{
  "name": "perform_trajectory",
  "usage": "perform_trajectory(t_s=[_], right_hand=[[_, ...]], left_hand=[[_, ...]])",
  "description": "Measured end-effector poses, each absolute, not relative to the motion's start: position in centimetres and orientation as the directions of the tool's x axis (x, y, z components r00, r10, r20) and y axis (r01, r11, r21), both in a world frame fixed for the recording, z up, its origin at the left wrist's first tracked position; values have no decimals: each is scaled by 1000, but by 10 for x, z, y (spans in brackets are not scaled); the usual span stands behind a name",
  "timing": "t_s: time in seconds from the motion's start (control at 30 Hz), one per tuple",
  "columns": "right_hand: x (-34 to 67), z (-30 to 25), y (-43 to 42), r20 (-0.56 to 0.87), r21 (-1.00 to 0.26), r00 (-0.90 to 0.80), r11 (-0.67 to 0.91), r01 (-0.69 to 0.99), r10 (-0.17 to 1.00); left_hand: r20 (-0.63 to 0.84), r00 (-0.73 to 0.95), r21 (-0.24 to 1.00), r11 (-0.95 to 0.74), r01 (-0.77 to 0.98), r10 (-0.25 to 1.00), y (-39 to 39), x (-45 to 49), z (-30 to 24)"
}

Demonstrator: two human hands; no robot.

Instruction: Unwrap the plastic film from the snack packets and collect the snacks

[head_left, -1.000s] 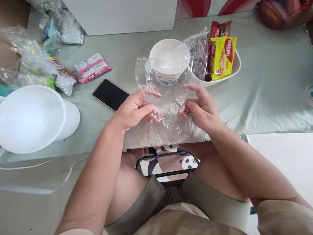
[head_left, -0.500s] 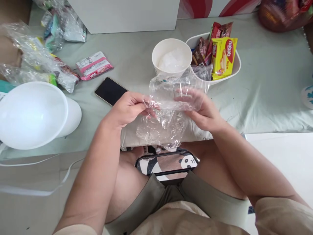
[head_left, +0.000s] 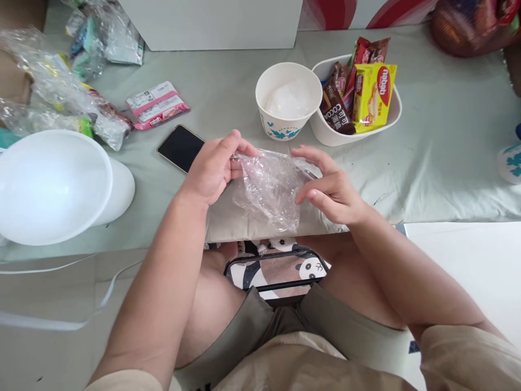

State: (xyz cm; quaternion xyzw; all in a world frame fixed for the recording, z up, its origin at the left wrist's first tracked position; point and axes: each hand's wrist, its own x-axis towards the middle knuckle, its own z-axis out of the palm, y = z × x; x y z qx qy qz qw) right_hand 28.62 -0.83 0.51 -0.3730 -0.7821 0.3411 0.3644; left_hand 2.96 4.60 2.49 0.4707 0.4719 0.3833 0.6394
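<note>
A crumpled clear plastic bag (head_left: 271, 184) is stretched between my two hands above the table's front edge. My left hand (head_left: 217, 168) grips its left side, with the thumb on top and the fingers curled beneath. On the other side, my right hand (head_left: 331, 190) has the bag's edge among its bent, partly spread fingers. Just beyond the bag stands a white paper cup (head_left: 272, 127) with blue leaf prints; crumpled, whitish clear plastic (head_left: 288, 100) lies inside it. A dark phone (head_left: 179, 147) lies beside my left hand, partly covered by it.
A white tub (head_left: 391, 122) holds several snack packs, one a yellow wafer pack (head_left: 374, 98). At left are a large white bucket (head_left: 122, 184), a pink wafer pack (head_left: 158, 105) and plastic-wrapped packets (head_left: 101, 119). A white box (head_left: 220, 24) stands at the back.
The bag has come down and toward me, off the front of the cup and tub. My right hand's fingers have shifted along its edge; my left hand still grips it.
</note>
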Motion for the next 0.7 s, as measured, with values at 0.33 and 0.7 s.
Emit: perform_trajectory(t_s=[0.33,0.7], right_hand=[[272,0,-9,107,-991,-154,117,59,982],[265,6,-9,-82,-989,-53,-88,-123,995]], left_hand=[[-194,372,949,269,-162,908,34,27,41],[-282,370,944,325,-58,885,32,43,33]])
